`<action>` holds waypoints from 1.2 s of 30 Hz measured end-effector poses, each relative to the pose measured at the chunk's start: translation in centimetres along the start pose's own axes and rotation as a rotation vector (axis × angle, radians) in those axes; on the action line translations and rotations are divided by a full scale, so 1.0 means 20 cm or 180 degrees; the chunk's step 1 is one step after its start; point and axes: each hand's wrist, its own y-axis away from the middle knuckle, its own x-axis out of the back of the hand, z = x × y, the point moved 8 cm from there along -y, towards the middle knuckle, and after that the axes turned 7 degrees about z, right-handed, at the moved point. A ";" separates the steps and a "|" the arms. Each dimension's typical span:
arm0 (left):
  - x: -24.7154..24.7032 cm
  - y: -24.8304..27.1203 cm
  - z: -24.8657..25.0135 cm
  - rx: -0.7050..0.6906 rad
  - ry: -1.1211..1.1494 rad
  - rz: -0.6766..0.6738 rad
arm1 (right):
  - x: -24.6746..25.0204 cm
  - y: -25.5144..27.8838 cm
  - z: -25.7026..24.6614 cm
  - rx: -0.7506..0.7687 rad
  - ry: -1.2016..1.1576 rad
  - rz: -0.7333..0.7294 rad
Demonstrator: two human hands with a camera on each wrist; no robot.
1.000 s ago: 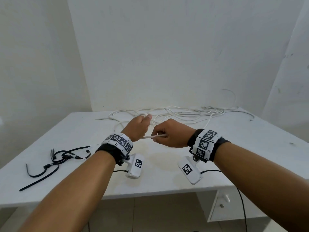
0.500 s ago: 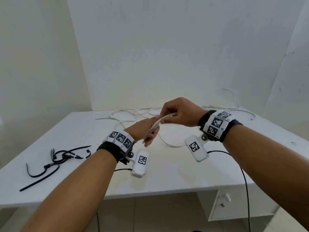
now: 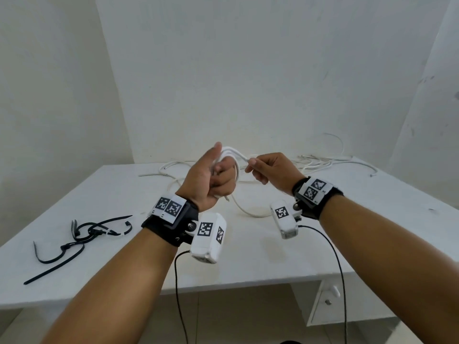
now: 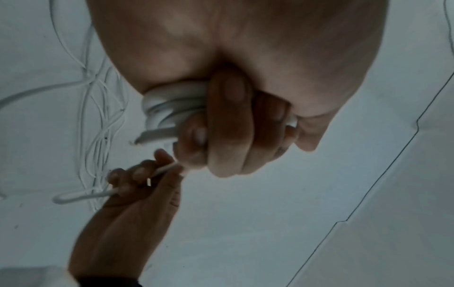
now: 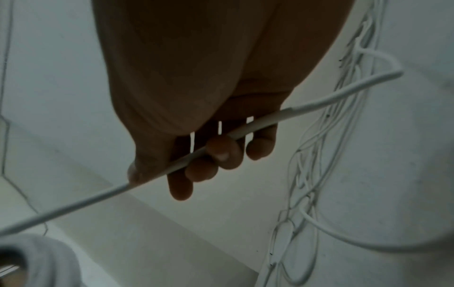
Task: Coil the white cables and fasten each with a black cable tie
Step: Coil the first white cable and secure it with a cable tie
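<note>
While the left hand [image 3: 211, 178] held its grip curled round several loops of the white cable [image 3: 232, 155], raised above the surface [image 3: 260, 264], the right hand [image 3: 272, 171] just beside it pinched the same cable's free run between thumb and fingers [image 5: 222, 150]. From the right hand the cable sagged down to the surface. Beyond the left hand lay a tangle of loose white cables [image 3: 313, 162]. Well off to that hand's left lay the black cable ties [image 3: 82, 235].
</note>
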 end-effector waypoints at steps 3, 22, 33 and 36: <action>-0.01 0.00 0.08 -0.0311 0.0141 0.0166 | -0.05 0.03 0.10 -0.0151 -0.0029 0.0066; 0.22 -0.10 0.12 -0.1257 -0.3348 0.1832 | -0.42 0.19 -0.16 0.0986 0.2089 -0.0666; 0.28 -0.07 -0.07 0.0231 -0.4106 0.0754 | -0.25 0.16 -0.29 0.1190 0.1705 -0.0769; 0.29 -0.04 -0.13 0.0574 -0.3880 0.0556 | -0.15 0.12 -0.31 0.1034 0.1450 -0.0712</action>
